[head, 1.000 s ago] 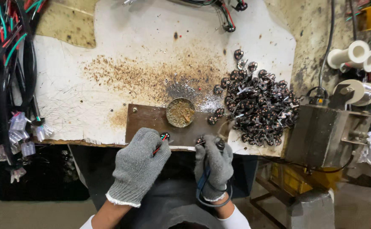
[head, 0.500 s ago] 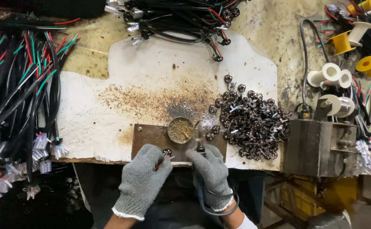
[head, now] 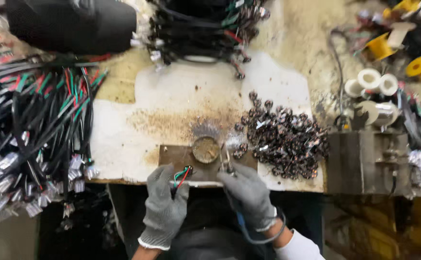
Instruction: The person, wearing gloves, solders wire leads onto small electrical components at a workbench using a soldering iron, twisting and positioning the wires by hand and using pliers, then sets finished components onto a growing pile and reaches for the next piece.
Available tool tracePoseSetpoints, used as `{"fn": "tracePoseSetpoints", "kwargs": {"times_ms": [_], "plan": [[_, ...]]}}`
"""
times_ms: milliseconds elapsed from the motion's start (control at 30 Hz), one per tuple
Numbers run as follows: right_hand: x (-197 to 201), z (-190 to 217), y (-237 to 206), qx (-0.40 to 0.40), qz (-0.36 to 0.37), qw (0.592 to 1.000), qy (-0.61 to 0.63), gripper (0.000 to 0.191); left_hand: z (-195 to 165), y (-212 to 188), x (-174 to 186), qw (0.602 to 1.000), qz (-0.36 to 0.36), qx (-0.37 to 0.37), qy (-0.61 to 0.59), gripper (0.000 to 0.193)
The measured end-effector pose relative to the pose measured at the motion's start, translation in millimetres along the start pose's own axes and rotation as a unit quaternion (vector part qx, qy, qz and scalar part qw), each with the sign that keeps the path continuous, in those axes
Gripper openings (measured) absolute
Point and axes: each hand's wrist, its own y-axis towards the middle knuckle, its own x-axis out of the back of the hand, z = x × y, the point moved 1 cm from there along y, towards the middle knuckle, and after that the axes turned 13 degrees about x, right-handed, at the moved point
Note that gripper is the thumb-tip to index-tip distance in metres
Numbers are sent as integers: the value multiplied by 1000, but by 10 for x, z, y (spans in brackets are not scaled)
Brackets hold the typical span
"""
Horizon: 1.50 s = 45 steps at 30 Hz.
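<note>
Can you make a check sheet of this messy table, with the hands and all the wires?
Surface: stained white worktop sheet, brown scorch marks near its front edge.
Job's things: thin red, green and black wires; slim metal-tipped tool; round brassy dish on a brown plate.
Clutter: heap of small dark metal parts; white and yellow spools.
Hands: grey-gloved left hand pinches the wires; grey-gloved right hand grips the tool.
Cables: bundles of black cable looms left and top.
Surroundings: grey metal box right.

Stained workbench (head: 292,48), white sheet (head: 172,106), brown plate (head: 177,156), heap of small dark parts (head: 282,139), wire bundles (head: 32,130)
</note>
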Motion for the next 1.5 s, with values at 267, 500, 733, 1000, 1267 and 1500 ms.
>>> {"fn": "tracePoseSetpoints", "kwargs": {"times_ms": [267,500,733,1000,1267,1500], "plan": [[-235,46,151,-66,-120,990,-38,32,37,73,457,885,414,-123,175,17],[-63,74,248,10,-116,992,-41,30,-1418,1872,-374,806,-147,-516,249,19],[-239,-101,45,-83,-288,954,-18,42,-744,1560,-280,913,-30,-262,310,11],[-202,-202,-115,-179,-316,922,132,20,735,1039,962,784,-114,14,610,39],[-221,-163,-200,-107,-293,943,113,25,771,1027,1162,849,-134,-15,511,21],[-298,-5,69,-177,-250,928,211,33,161,551,972,999,-32,-39,15,23]]}}
